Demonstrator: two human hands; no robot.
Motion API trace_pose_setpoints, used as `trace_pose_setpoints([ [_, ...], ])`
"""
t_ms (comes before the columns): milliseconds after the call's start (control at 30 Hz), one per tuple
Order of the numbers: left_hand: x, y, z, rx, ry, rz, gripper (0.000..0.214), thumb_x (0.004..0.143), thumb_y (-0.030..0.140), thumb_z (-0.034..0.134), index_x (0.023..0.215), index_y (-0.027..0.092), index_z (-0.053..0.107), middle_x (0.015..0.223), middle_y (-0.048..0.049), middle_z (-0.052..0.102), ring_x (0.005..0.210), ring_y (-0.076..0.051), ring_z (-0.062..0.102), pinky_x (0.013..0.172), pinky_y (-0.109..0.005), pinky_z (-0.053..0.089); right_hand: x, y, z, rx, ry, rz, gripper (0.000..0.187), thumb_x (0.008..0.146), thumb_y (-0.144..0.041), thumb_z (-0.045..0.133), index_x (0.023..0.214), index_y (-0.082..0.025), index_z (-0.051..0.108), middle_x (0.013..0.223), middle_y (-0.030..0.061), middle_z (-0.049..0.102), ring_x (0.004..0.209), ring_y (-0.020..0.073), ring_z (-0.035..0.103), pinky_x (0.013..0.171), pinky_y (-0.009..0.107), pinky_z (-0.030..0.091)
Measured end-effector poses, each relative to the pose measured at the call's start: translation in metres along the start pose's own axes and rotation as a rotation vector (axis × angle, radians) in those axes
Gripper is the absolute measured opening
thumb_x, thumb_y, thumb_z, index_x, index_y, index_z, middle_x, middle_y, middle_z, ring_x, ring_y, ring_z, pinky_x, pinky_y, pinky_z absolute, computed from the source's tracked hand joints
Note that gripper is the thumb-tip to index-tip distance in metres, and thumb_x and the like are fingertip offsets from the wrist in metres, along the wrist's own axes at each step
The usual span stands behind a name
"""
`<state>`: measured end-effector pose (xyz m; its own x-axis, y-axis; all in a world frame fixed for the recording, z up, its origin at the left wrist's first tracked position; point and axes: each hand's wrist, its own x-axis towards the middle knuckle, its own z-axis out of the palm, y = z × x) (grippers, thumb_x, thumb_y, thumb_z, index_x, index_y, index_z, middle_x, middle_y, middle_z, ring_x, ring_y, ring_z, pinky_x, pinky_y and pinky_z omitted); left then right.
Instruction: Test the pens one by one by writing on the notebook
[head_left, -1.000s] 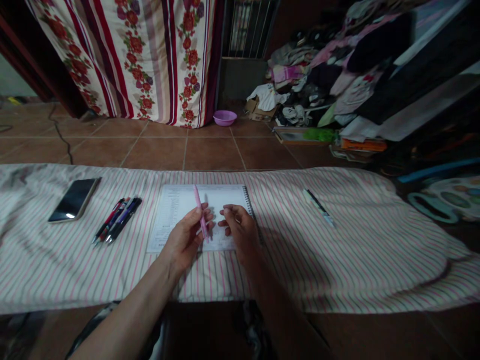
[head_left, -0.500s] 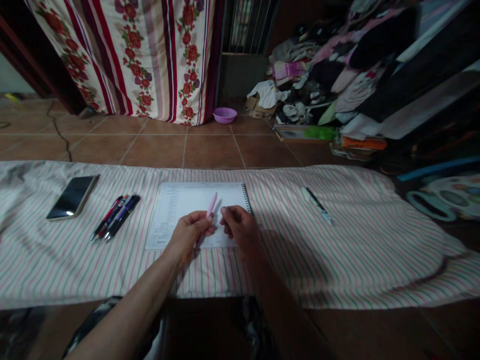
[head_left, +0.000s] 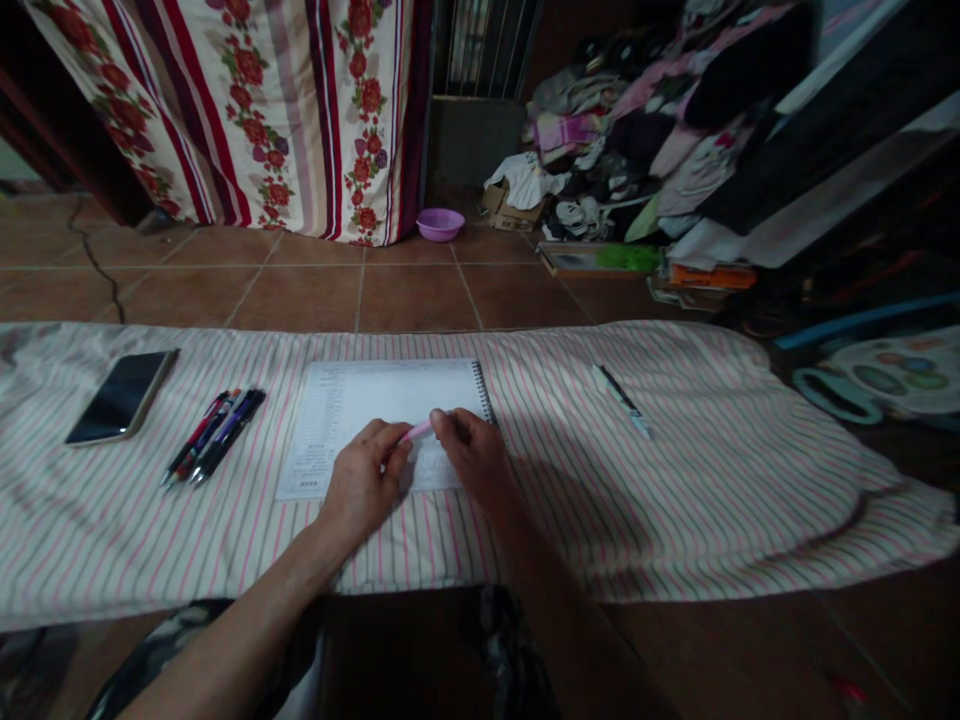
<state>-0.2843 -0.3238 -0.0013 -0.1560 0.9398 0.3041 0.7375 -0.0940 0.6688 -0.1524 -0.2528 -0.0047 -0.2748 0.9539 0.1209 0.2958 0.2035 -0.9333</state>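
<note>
A pink pen [head_left: 417, 431] lies level between my two hands, over the lower part of a spiral-bound notebook [head_left: 375, 390]. My left hand [head_left: 366, 470] is closed around one end of it. At the other end, the thumb and fingers of my right hand [head_left: 476, 450] pinch the pen. Both hands cover parts of the pen, so its tips are hidden. The notebook is flat, its black wire binding along the right side and faint print on the left of the page.
Several pens [head_left: 214, 440] lie side by side left of the notebook, with a dark-screened phone [head_left: 124, 397] beyond them. A black and light-blue pen [head_left: 624, 400] rests on the right of the striped cloth [head_left: 712, 480]. A purple basin [head_left: 440, 225] stands on the tiled floor.
The pink pen has turned from pointing up and away to lying nearly level. My right hand, apart from it before, now grips its free end. The view has shifted slightly.
</note>
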Motion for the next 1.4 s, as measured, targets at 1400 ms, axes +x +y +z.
trace_pose_setpoints([
  [1400, -0.007, 0.012, -0.014, 0.411, 0.15, 0.316, 0.024, 0.089, 0.022, 0.044, 0.093, 0.012, 0.066, 0.063, -0.0019, 0.057, 0.057, -0.014, 0.054, 0.05, -0.024, 0.037, -0.012, -0.015, 0.005, 0.234, 0.003, 0.068, 0.048, 0.081, -0.051, 0.043, 0.046, -0.021, 0.031, 0.042, -0.0067, 0.028, 0.041, 0.0066, 0.025, 0.042, 0.024, 0.019],
])
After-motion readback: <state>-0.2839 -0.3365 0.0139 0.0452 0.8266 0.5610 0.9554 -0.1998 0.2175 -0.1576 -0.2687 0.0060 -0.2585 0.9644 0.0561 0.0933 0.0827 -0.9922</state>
